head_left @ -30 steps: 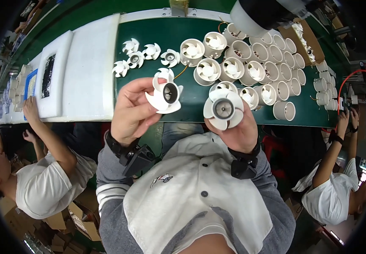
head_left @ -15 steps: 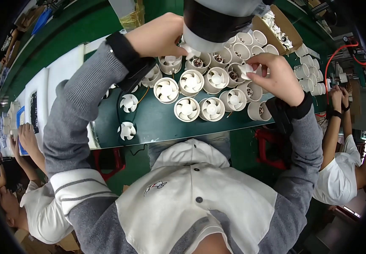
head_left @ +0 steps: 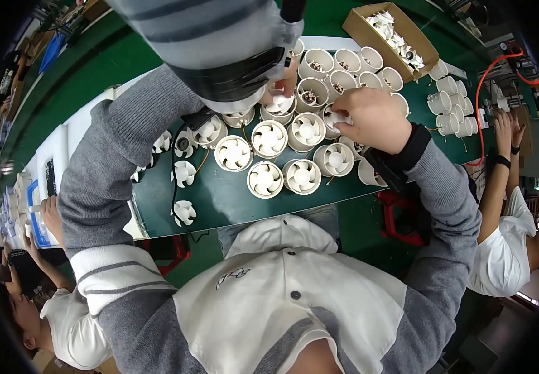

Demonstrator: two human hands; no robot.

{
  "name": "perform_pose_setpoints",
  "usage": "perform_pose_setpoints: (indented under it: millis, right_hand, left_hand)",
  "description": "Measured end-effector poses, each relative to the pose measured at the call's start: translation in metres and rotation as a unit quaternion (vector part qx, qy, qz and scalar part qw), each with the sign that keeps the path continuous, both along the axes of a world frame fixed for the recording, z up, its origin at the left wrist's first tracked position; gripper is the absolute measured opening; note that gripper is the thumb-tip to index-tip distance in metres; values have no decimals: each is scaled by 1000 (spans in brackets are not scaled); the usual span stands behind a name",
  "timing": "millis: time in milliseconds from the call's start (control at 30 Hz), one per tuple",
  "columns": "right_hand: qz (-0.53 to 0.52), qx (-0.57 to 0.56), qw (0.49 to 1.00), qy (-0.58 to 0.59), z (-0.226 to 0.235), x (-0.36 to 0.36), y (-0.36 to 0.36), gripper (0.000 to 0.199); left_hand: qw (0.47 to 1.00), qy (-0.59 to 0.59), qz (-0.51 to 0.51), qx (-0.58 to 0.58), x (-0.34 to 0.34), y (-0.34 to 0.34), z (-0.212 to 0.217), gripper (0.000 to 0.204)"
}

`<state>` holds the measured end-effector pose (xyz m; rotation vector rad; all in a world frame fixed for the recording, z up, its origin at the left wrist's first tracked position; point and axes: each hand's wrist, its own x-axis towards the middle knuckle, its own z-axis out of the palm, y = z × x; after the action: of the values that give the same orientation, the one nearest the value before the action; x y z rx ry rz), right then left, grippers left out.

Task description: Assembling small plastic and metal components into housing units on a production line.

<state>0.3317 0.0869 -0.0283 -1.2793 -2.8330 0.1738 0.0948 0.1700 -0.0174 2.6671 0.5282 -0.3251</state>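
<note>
Both hands are sitting lower than half a second ago, their fans now resting at the mouths of the cups instead of hovering above them. The right hand (head_left: pixel 374 121) is holding narrow, thumb and fingers closing on a fan (head_left: pixel 334 118) just left of its fingertips. The left hand (head_left: pixel 287 80) is hiding partly behind a cylinder (head_left: pixel 216 53), so I cannot tell whether it is gripping; another fan (head_left: pixel 280 103) is lying at its near side, in a cup. Both fans are showing white, curved blades. Nearer, finished-looking cups (head_left: pixel 265 179) are standing with fans inside; left, loose fans (head_left: pixel 184 212) are lying on the green table (head_left: pixel 219 206). Far right, a box (head_left: pixel 416 35) is holding more fans.
</note>
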Motion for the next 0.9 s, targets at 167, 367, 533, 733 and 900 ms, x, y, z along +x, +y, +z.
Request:
perform_pose_setpoints:
  millis: [167,367,533,733,900]
  right_hand:
    - [1,2,1000,-17,-3,-4,0,20]
    - [9,-7,1000,-26,-10,-7,1,15]
    - [53,59,997,-2,-16,-10,0,14]
    - [65,83,994,-16,-14,-9,6,16]
    - [79,10,997,-19,-14,-5,16,18]
  left_hand:
    - [999,-23,-46,-10,-5,4,-18,24]
    - [984,112,-121,62,14,4,-36,14]
    - [985,78,-123,93,7,3,-42,11]
    - [997,-43,26,-53,-15,-6,-23,15]
    - [940,-330,76,-27,-55,-14,-30,23]
